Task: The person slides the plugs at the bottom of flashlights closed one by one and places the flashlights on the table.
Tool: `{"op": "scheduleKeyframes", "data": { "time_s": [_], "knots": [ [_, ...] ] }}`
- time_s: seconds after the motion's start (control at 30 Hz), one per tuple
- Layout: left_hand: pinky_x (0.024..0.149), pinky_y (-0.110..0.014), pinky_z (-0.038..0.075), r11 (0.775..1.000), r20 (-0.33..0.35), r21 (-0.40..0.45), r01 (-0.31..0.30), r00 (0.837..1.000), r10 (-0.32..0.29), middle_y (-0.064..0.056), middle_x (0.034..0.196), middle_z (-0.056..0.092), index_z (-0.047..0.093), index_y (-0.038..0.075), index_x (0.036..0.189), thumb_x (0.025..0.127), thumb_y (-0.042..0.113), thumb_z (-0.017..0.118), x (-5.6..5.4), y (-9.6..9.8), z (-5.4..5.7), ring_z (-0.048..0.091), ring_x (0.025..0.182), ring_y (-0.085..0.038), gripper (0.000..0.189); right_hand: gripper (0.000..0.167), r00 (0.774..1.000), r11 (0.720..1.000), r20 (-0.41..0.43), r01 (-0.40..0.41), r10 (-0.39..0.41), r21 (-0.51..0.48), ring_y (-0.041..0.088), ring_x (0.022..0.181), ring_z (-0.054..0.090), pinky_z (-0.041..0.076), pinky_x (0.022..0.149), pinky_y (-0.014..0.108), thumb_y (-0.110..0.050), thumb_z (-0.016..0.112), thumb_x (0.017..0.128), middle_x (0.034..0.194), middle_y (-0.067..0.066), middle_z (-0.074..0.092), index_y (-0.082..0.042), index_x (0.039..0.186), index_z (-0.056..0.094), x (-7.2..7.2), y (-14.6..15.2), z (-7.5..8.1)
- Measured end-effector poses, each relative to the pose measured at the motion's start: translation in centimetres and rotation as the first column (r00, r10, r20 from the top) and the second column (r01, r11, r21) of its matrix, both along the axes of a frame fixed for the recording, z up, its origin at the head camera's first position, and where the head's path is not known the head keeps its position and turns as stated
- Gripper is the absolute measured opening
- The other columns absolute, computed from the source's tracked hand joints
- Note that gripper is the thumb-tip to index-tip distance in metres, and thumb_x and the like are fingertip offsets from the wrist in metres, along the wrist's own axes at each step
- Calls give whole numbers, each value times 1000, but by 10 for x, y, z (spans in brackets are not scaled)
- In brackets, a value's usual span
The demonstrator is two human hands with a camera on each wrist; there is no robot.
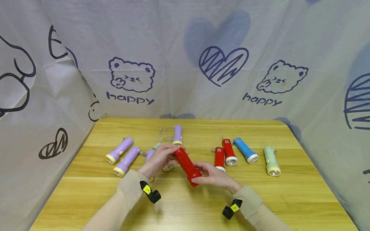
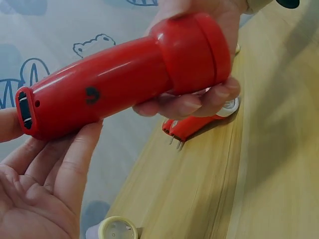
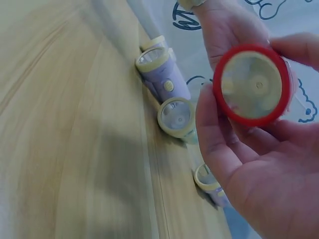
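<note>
Both hands hold one red flashlight (image 1: 186,165) above the table, tilted with its wide head toward the right hand. My left hand (image 1: 158,160) pinches the narrow tail end between thumb and fingers. Around the head end curl the thumb and fingers of my right hand (image 1: 216,177). In the left wrist view the flashlight's smooth body (image 2: 119,79) shows a small dark mark, and a slot is visible in its tail. The clear lens (image 3: 254,84) with its red rim faces the right wrist camera.
Several purple flashlights (image 1: 127,160) lie at the left and back, some partly behind the left hand. Right of the hands lie two red flashlights (image 1: 229,152) with white rims, a blue one (image 1: 245,149) and a pale green one (image 1: 271,160). A printed cloth (image 1: 179,80) surrounds the wooden table (image 1: 179,211).
</note>
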State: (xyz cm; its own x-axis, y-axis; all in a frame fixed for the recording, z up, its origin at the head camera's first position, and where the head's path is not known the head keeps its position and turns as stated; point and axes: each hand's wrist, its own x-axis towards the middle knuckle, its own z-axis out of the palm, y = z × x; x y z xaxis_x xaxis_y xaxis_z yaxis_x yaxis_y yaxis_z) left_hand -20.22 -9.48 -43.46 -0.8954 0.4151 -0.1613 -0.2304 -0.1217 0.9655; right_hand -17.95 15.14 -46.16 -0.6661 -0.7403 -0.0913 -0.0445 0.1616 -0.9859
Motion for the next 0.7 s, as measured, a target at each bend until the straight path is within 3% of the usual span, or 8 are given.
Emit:
{"op": "scheduleKeyframes", "data": {
  "time_s": [0.17,0.3,0.5,0.7],
  "knots": [
    [87,-28,62,999,22,-9,47,999,-47,-30,133,60,56,-10,136,106,24,49,-3,-1,-2,75,97,-10,45,58,996,996,67,-54,59,-66,14,108,62,56,93,24,-17,65,96,135,45,47,12,141,43,-1,0,1],
    [86,-27,62,999,24,-22,45,999,-45,-30,135,60,54,-10,137,108,24,45,-4,1,-3,74,96,-9,46,58,995,996,80,-51,57,-76,13,108,63,56,93,24,-18,66,96,134,44,48,12,140,44,0,-1,0],
    [89,-26,61,995,-24,-94,-31,999,29,-23,135,62,50,-8,142,108,23,42,-1,-3,-2,70,98,-10,47,63,997,998,77,-12,17,-66,12,108,64,55,94,23,-22,67,96,132,40,54,13,142,42,-1,-7,-3],
    [104,-45,54,979,-119,-179,-95,990,75,-26,143,56,51,-3,142,111,27,36,4,-16,-1,69,113,-27,46,73,985,996,150,92,-87,-22,10,107,66,55,92,23,-27,67,95,141,36,52,11,149,36,-5,-14,-4]
  ]
}}
